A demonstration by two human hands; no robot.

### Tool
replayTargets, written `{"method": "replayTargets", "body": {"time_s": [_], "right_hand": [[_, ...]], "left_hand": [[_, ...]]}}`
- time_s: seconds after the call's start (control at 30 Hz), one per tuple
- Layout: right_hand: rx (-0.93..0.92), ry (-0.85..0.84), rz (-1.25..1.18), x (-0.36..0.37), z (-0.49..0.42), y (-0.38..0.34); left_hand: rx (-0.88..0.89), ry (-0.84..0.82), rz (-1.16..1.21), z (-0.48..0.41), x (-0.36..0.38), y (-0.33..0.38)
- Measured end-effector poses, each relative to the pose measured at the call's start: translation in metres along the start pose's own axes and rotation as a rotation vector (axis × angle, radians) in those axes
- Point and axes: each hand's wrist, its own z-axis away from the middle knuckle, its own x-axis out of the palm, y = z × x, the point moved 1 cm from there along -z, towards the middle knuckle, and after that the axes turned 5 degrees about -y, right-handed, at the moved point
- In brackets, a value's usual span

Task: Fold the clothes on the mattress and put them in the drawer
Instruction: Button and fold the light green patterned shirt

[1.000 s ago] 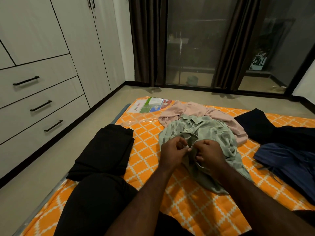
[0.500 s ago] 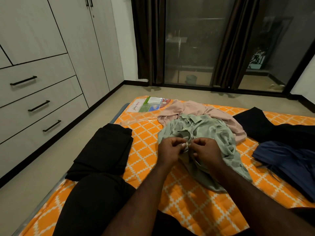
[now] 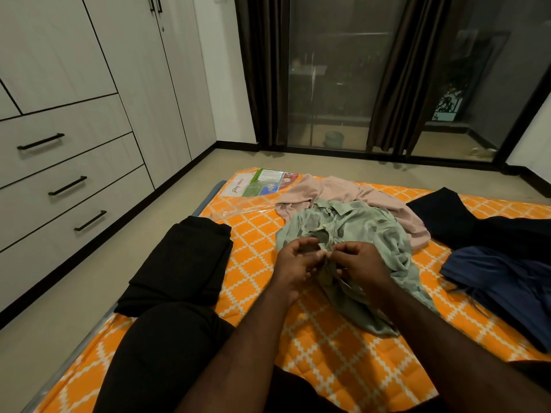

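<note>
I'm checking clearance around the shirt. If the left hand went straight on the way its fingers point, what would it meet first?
The fold of the crumpled pale green shirt that the left hand pinches, then almost at once the right hand; depth is unclear.

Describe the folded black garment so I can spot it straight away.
Start at the orange patterned mattress and go to its left edge, the side facing the drawers. The folded black garment lies there, left of the green shirt. It alone is a neat flat stack; the others lie loose.
</note>
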Motion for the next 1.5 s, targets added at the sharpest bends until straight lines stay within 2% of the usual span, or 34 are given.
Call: {"method": "replayTargets", "body": {"time_s": [0.13,0.3,0.4,0.5,0.57,0.83,1.0,1.13,1.23,1.37,1.43,1.5], "right_hand": [[0.019,-0.022,-0.024,-0.001,0.001,-0.004],[-0.042,0.041,0.116,-0.003,0.002,-0.004],[-0.109,0.095,0.305,-0.004,0.0,-0.002],[-0.223,0.143,0.66,-0.002,-0.001,-0.001],[-0.277,0.16,0.797,-0.001,0.001,-0.001],[-0.276,0.082,0.636,0.0,0.005,-0.007],[-0.236,0.148,0.605,0.0,0.0,-0.003],[-0.199,0.198,0.591,0.001,-0.002,-0.001],[-0.175,0.239,0.618,0.002,-0.002,-0.001],[-0.061,0.212,0.462,-0.001,-0.002,-0.001],[-0.054,0.168,0.413,-0.003,-0.002,0.0],[-0.116,0.139,0.481,-0.006,-0.002,0.0]], "left_hand": [[-0.038,-0.045,0.061,0.003,0.001,0.003],[-0.005,-0.011,0.071,0.003,0.003,0.005],[0.007,0.017,0.08,0.004,0.005,0.004],[0.005,0.063,0.072,0.003,0.005,0.003],[0.005,0.088,0.08,0.004,0.007,0.001],[-0.026,0.081,0.08,-0.003,0.003,-0.005],[-0.006,0.053,0.042,-0.005,0.003,-0.009],[0.064,0.079,-0.066,-0.005,0.007,-0.011],[0.147,0.088,-0.275,-0.008,0.008,-0.012],[0.236,0.082,-0.428,-0.01,0.006,-0.014],[0.272,0.018,-0.493,-0.011,0.004,-0.01],[0.25,-0.117,-0.553,-0.013,0.001,-0.008]]}}
